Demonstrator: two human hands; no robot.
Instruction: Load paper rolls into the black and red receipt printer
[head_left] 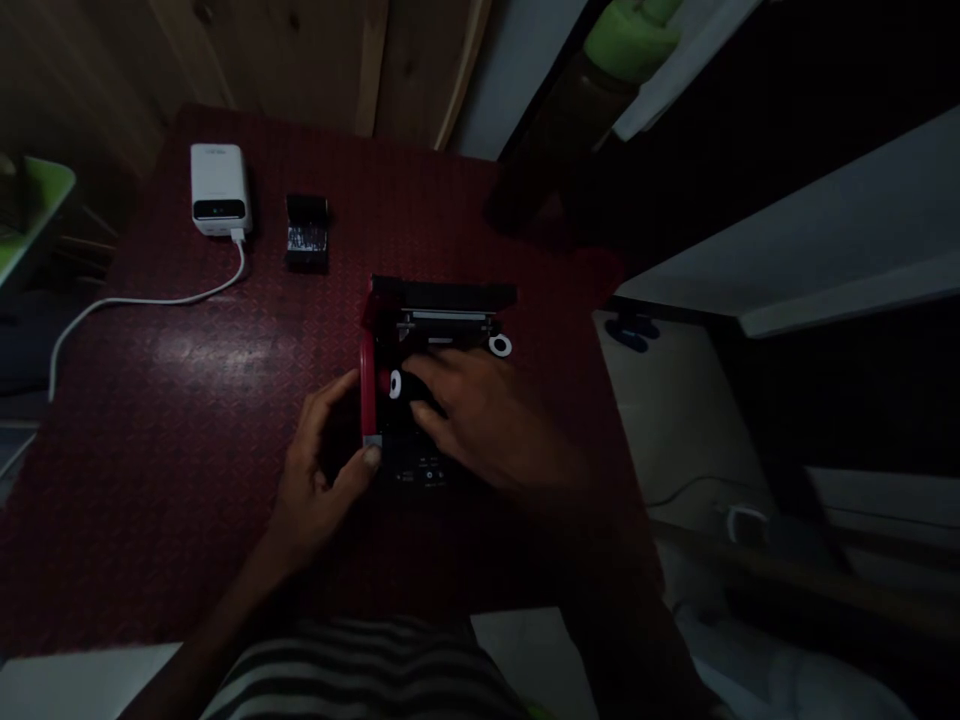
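A dark device with a red side (367, 390) and a raised lid (450, 295) stands on the red table. My left hand (319, 465) is wrapped against its left side, the thumb on the grey corner at the front. Inside the device, my right hand (472, 410) closes its fingers around a black roll with a white ring end (395, 384). Another white ring (500, 346) shows near the device's back right corner. The roll's far end is hidden under my right hand.
On the patterned red table (187, 400), a white power bank (219, 188) with a white cable (150, 301) lies at the back left. Beside it is a small black roll with a silvery strip (307, 235). A green-capped bottle (630, 45) stands at the back right.
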